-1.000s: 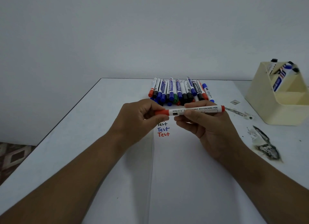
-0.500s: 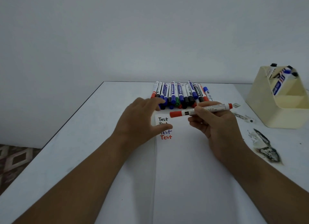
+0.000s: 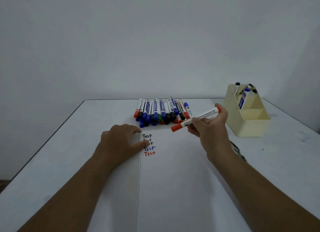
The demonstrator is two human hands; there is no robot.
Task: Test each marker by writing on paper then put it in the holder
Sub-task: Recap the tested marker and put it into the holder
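My right hand (image 3: 210, 128) grips a capped red whiteboard marker (image 3: 195, 119), held in the air, cap end pointing left and down. It hovers between the marker pile and the cream holder (image 3: 247, 122). My left hand (image 3: 121, 141) rests flat on the white paper (image 3: 173, 180), fingers spread, thumb covering part of the written lines. The paper shows "Test" in black, blue and red (image 3: 149, 145). A pile of several markers (image 3: 161, 112) lies at the paper's far end. The holder's back compartment has a few markers (image 3: 243, 97) standing in it.
The white table (image 3: 60, 145) has its left edge close by, with floor below. Dark smudged scraps (image 3: 237, 150) lie on the table just behind my right wrist. A plain wall stands behind the table.
My left hand let go of the marker's cap end and dropped flat onto the paper. My right hand carried the capped red marker up and to the right, toward the holder.
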